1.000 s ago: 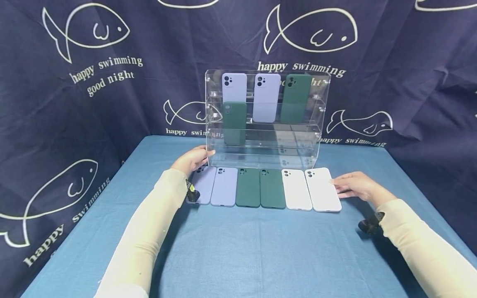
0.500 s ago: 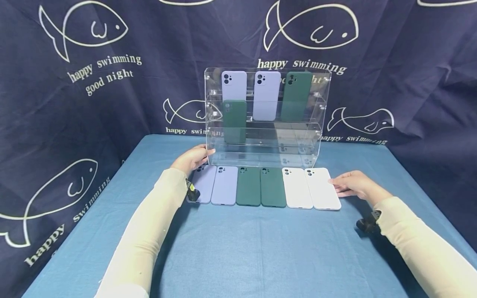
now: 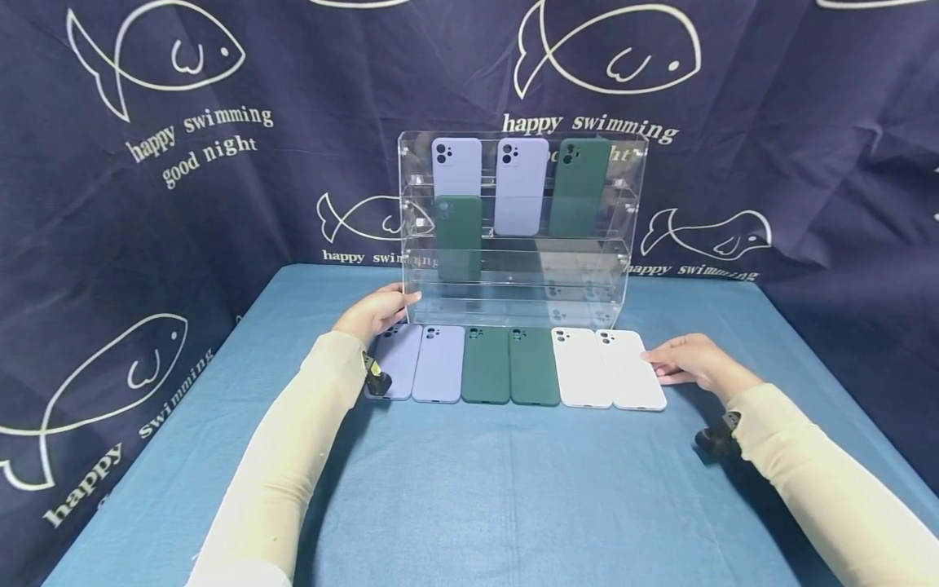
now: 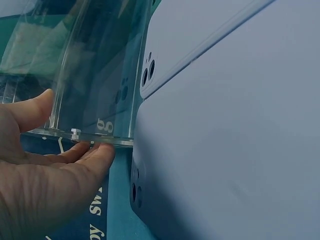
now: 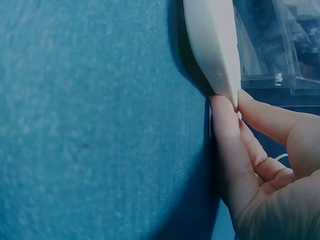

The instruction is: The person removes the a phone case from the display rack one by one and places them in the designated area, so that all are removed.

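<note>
In the head view, my left hand [image 3: 376, 311] holds the left side edge of a clear acrylic display stand [image 3: 513, 288]. In the left wrist view, the thumb [image 4: 35, 112] lies on the inner face of that side panel and the fingers [image 4: 100, 160] on its outer face. At the right end of a row of phone cases, my right hand [image 3: 693, 361] pinches the edge of a white phone case [image 3: 632, 371]. In the right wrist view, the white case [image 5: 212, 45] has its corner between thumb and forefinger, its lower side facing the blue cloth.
Left of it in the row lie another white case [image 3: 583, 368], green cases [image 3: 487, 367] and lavender cases [image 3: 438, 365]. On the stand's tiers stand lavender cases [image 3: 522, 175] and green cases [image 3: 580, 183]. A dark fish-print curtain [image 3: 455, 65] hangs behind the blue table [image 3: 469, 489].
My right forearm has shifted slightly leftward, the fingers still at the white case's edge. The left hand keeps its hold on the stand. The head view has shifted a little.
</note>
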The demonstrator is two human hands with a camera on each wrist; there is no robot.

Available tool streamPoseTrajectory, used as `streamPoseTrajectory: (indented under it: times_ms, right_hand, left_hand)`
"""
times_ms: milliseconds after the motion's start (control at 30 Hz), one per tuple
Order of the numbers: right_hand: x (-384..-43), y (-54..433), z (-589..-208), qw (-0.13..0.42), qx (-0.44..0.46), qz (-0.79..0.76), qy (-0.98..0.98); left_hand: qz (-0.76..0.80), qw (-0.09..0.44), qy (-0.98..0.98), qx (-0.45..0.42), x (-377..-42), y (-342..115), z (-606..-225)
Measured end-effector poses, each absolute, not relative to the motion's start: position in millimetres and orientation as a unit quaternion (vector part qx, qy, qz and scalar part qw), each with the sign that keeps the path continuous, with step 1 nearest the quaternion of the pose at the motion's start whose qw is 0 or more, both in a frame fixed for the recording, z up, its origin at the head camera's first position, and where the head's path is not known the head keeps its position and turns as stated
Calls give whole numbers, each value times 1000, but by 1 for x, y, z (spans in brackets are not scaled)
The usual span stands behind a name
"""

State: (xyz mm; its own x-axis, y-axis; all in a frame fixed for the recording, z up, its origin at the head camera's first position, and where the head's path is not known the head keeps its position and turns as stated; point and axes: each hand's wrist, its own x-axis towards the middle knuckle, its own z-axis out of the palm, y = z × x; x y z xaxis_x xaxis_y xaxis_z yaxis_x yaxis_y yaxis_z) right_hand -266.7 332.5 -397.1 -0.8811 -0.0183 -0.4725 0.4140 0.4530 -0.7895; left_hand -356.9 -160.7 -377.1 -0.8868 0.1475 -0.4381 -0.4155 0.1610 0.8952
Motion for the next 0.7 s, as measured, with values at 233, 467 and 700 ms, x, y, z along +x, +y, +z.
streamPoseTrajectory:
  times_ms: [233,467,700]
  right_hand:
    - [-265,333,-400,206,122,-508,827]
    - [-265,333,-400,202,127,-512,825]
    - [-265,335,-399,207,129,-537,808]
  left_hand:
    - [637,223,732,-90,-358,-160,-378]
    - [628,222,740,-93,-358,-159,-377]
    - [622,225,743,-102,-358,-159,-375]
